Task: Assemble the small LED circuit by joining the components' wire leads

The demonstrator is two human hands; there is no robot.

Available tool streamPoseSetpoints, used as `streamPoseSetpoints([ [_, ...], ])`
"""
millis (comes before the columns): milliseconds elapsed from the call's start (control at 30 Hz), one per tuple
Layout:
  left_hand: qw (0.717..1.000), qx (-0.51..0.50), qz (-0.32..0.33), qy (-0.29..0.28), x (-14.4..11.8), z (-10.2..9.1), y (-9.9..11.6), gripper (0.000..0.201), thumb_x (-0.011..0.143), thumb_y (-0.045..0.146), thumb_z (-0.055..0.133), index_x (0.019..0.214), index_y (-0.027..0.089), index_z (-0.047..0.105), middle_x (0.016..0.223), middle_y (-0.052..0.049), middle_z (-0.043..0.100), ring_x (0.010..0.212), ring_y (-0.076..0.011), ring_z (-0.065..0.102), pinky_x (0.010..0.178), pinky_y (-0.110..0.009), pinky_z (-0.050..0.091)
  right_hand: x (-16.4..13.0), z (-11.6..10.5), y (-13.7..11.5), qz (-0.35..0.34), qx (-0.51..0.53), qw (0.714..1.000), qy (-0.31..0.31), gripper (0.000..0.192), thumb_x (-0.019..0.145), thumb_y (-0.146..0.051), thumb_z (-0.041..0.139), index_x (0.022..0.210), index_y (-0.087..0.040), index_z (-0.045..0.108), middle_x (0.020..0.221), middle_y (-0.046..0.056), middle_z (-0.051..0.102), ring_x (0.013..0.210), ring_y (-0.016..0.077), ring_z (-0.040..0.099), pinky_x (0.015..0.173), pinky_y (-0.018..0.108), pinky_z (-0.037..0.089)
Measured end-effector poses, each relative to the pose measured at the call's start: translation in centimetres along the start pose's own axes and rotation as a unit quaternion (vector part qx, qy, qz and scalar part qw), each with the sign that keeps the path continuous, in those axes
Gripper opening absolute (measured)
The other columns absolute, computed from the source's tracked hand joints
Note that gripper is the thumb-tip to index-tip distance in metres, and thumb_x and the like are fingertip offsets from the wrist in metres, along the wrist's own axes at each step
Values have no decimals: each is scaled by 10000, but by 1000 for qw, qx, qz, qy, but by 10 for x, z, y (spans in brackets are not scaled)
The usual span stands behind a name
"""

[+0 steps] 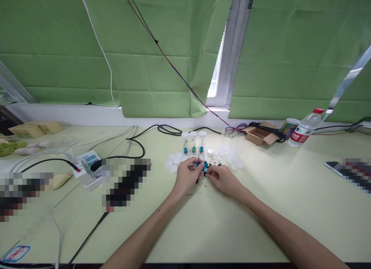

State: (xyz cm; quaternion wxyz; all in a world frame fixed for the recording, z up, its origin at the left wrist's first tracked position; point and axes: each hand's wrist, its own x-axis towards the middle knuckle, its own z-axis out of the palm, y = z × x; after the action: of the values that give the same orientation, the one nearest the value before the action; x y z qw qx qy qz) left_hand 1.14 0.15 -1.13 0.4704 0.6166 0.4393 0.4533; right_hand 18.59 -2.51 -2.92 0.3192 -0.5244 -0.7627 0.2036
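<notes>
Two bare forearms reach from the near edge across a pale green table (261, 207). Left hand (187, 175) and right hand (222, 179) meet at the middle, fingertips pinched together on a small blue part (204, 166) with dark bits; what it is cannot be told. Just beyond lie white caps (173, 163), left and right of the hands. Farther stand three clear tubes (193, 142) with coloured pieces inside. Far right sit an open box (257, 134) and a water bottle (305, 131). Green blinds (87, 49) hang behind.
</notes>
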Motion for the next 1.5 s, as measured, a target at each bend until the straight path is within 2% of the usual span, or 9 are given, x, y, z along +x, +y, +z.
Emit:
streamPoseSetpoints([
  [167, 1000, -8, -5, 14, 0, 1, 0, 293, 743, 435, 696, 850, 164, 657, 609, -4, 614, 452, -127, 541, 471, -250, 436, 1, -1, 0, 1, 5, 999, 34, 140, 869, -208, 530, 776, -207, 635, 587, -19, 595, 536, 139, 511, 566, 251, 388],
  [300, 999, -1, -2, 38, 1, 2, 0, 321, 729, 436, 705, 895, 167, 648, 730, -13, 627, 427, -104, 535, 442, -245, 427, 2, 0, 0, 7, 10, 998, 60, 147, 890, -247, 521, 875, -203, 660, 576, -20, 570, 528, 145, 507, 563, 257, 390],
  [500, 998, -48, -3, 49, 1, 2, 0, 416, 752, 449, 701, 1018, 213, 485, 711, 22, 608, 462, -112, 554, 416, -221, 432, -1, 4, 1, 35, -11, 999, 13, 254, 881, -250, 527, 1058, -217, 705, 561, -28, 560, 520, 151, 503, 577, 268, 395],
  [733, 995, -79, -5, 60, -2, 2, 3, 496, 799, 421, 655, 1165, 251, 368, 599, 74, 588, 409, -113, 521, 427, -217, 433, -2, 6, -1, 50, -5, 999, 2, 201, 869, -248, 541, 977, -203, 704, 559, -31, 535, 522, 149, 495, 562, 260, 376],
  [867, 995, -84, 3, 53, -2, 2, 4, 456, 799, 414, 647, 1182, 247, 463, 580, 68, 579, 410, -115, 524, 432, -216, 423, -2, 6, -1, 43, 3, 999, 4, 145, 871, -246, 545, 895, -211, 684, 543, -37, 525, 516, 145, 477, 555, 254, 361],
  [1033, 998, -60, 3, 36, 1, 2, 4, 285, 791, 439, 643, 905, 178, 657, 495, 36, 552, 383, -96, 470, 457, -229, 413, -2, 8, 0, 25, 8, 1000, 14, 126, 871, -246, 550, 844, -214, 668, 547, -37, 521, 518, 136, 455, 555, 255, 349],
  [1233, 991, -115, -57, 29, 0, 3, 5, 323, 759, 475, 679, 809, 156, 673, 534, 4, 585, 414, -95, 490, 458, -230, 400, -2, 6, -3, 4, 68, 995, 79, 179, 906, -332, 530, 829, -205, 630, 569, -29, 509, 532, 136, 437, 561, 270, 375],
  [1367, 983, -159, -90, 30, -1, 3, 5, 340, 739, 471, 702, 823, 142, 684, 620, -24, 625, 457, -87, 505, 474, -226, 414, 0, 3, -9, 8, 129, 984, 122, 265, 908, -442, 535, 812, -203, 597, 703, 27, 583, 641, 169, 518, 611, 297, 437],
  [1500, 978, -179, -104, 21, 0, 3, 4, 319, 735, 441, 714, 822, 136, 675, 650, -31, 639, 467, -74, 500, 484, -217, 416, 2, 4, -9, 34, 263, 958, 112, 323, 855, -527, 608, 848, -206, 571, 814, 49, 616, 711, 186, 597, 662, 323, 499],
])
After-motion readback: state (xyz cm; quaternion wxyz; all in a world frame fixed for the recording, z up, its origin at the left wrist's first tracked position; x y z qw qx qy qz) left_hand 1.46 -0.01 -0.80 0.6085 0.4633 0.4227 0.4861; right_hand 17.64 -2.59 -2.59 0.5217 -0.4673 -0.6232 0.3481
